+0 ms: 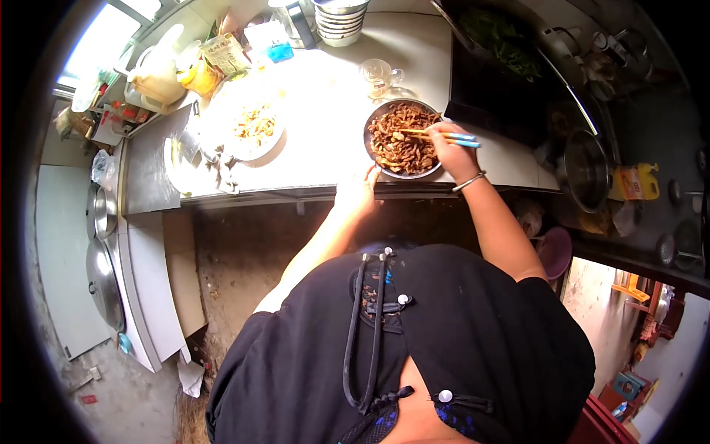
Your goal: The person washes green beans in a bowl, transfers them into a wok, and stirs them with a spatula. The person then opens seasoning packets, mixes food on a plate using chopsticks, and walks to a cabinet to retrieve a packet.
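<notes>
A round metal bowl (pixel 367 140) full of brown shredded food (pixel 403 142) stands near the counter's front edge. My right hand (pixel 452 150) is closed around a pair of chopsticks (pixel 425 135) with blue ends, their tips over the food. My left hand (pixel 358 191) is at the bowl's lower left rim, fingertips against or close to it; how its fingers are set is unclear in the glare. Just behind the bowl is a clear glass cup (pixel 379 74) with a handle.
A white plate of chopped food (pixel 254 126) is on the left counter (pixel 318 96), beside a knife and board. Stacked bowls (pixel 341 22) stand at the back. On the right are a wok with green leaves (pixel 503 44), a metal basin (pixel 584 172) and a yellow bottle (pixel 640 182).
</notes>
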### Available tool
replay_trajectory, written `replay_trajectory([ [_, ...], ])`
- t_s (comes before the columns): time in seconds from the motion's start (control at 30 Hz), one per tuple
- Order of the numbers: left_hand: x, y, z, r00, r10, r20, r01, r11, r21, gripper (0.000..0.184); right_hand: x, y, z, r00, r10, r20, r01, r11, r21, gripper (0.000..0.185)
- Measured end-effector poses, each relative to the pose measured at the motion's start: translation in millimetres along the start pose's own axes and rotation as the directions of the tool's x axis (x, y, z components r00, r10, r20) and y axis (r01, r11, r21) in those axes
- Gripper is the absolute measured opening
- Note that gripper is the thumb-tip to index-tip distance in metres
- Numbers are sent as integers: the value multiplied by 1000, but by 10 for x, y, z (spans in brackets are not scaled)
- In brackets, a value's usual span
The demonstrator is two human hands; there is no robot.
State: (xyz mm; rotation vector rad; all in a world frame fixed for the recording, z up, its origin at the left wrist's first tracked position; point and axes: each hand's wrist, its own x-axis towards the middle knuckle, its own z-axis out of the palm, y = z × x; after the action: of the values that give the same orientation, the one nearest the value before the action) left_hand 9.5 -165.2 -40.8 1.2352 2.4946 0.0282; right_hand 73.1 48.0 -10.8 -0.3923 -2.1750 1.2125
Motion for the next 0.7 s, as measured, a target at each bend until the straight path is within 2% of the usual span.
replay_trajectory([
  [0.03, 0, -2, 5, 1000, 4, -7, -4, 999, 36, 80, 60, 8, -93, 998, -61, 7, 61, 998, -33, 9],
  [0.07, -2, -3, 10, 1000, 3, -8, -3, 999, 35, 80, 47, -4, -195, 987, 148, 56, -155, 972, 177, 11],
  [0.13, -15, 5, 0, 1000, 5, -7, -4, 1000, 31, 81, 55, -9, -344, 992, 109, -58, -99, 982, 158, 13],
  [0.2, -19, 14, -9, 1000, 3, -4, -3, 1000, 25, 81, -35, 18, -480, 976, 188, -107, -181, 981, 76, 15],
  [0.27, -10, 14, -7, 1000, 0, -2, 0, 1000, 22, 81, -149, 251, -501, 937, 333, -102, -332, 943, 27, 16],
  [0.33, -7, 15, 3, 1000, 1, -3, -1, 1000, 27, 81, -250, 436, -374, 927, 360, -109, -363, 932, -7, 16],
  [0.37, -12, 22, -6, 1000, 2, -1, -2, 1000, 29, 81, -293, 449, -301, 874, 473, -107, -446, 871, 207, 16],
  [0.4, -31, 42, -56, 1000, -6, 16, 6, 1000, 0, 80, -299, 431, -213, 872, 477, -108, -449, 869, 209, 16],
  [0.47, -34, 62, -73, 999, -7, 37, 8, 1000, -25, 80, -282, 433, -77, 846, 502, -179, -386, 809, 444, 15],
  [0.5, -30, 65, -65, 999, -13, 39, 14, 999, -34, 79, -255, 385, -62, 888, 440, -135, -346, 832, 434, 14],
  [0.63, -27, 69, -66, 998, -42, 54, 46, 996, -71, 79, -161, 195, -86, 922, 377, -89, -315, 863, 394, 13],
  [0.7, -18, 60, -45, 999, -33, 44, 35, 998, -57, 78, -160, 133, -115, 970, 243, -24, -224, 923, 313, 14],
])
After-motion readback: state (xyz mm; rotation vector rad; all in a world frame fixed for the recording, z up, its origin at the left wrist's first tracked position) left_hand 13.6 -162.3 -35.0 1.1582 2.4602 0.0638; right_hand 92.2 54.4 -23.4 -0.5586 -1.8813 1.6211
